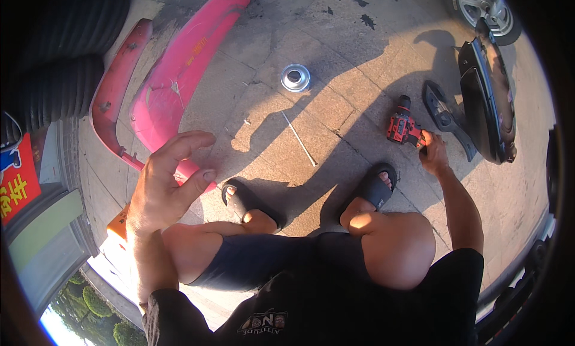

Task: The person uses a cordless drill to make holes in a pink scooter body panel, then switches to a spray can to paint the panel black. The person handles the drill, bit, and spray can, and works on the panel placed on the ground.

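Stacked black tyres (pixel 60 90) stand left, a silver wheel (pixel 483 9) right.

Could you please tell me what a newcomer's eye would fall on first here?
Probably the large, curved, bright pink panel, lying on the paving at upper left. Next might come the red-and-black power drill at right, held in the right hand, and the round silver metal can at upper centre.

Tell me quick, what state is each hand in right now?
Left hand: open, fingers curved and thumb apart, holding nothing.
Right hand: closed around the handle end of the red-and-black cordless drill.
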A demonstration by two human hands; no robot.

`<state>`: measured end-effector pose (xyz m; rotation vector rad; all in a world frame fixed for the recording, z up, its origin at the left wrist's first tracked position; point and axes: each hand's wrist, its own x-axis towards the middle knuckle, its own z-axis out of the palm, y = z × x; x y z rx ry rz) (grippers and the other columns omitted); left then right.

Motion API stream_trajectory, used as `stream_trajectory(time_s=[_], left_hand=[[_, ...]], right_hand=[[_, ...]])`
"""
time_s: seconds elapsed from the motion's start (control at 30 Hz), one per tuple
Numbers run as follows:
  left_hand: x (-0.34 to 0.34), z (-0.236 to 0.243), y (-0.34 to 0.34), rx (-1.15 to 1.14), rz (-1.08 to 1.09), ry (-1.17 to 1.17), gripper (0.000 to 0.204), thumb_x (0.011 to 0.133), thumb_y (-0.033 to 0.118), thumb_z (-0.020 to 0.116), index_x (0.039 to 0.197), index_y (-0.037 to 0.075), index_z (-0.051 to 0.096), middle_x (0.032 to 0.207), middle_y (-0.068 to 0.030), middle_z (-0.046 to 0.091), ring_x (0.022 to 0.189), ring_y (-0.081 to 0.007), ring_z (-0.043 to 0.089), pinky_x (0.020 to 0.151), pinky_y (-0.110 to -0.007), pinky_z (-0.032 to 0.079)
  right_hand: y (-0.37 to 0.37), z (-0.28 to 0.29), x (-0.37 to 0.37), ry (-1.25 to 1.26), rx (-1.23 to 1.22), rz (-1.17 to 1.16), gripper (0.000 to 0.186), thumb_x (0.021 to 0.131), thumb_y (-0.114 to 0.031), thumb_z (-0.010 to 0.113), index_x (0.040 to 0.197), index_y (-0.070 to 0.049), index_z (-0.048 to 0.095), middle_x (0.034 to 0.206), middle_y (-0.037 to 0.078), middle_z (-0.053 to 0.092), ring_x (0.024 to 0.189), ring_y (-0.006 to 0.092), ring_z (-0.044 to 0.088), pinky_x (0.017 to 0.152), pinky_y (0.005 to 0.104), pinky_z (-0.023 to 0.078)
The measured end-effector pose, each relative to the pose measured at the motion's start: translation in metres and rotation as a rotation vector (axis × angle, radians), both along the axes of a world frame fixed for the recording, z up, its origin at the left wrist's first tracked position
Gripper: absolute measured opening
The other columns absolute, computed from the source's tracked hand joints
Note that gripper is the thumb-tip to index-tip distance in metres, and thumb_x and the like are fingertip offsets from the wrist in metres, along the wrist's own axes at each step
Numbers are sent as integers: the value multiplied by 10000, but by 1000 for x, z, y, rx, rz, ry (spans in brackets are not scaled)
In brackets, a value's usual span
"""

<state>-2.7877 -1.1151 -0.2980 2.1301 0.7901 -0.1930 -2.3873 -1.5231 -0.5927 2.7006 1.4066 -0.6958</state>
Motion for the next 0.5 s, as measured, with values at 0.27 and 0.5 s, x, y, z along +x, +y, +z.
stream_trajectory(time_s=[0.27, 0.5], left_hand=[[-45, -61, -14, -383, -189, 604, 368, 886, 237, 702, 1191, 42, 637, 1118, -133, 675, 1037, -254, 645, 904, -381, 498], [24, -277, -53, -440, 125, 718, 300, 863, 331, 688, 889, 33, 719, 634, -55, 611, 582, -151, 622, 509, -307, 500]], right_hand=[[-99, -55, -16, 46, 313, -140, 623, 734, 4, 601, 1338, -56, 463, 1118, 218, 608, 1016, 453, 550, 873, 543, 454], [-91, -31, -23, -15, 306, -76, 763, 719, 0, 666, 1432, -70, 405, 1299, 204, 539, 1154, 443, 513, 999, 511, 412]])
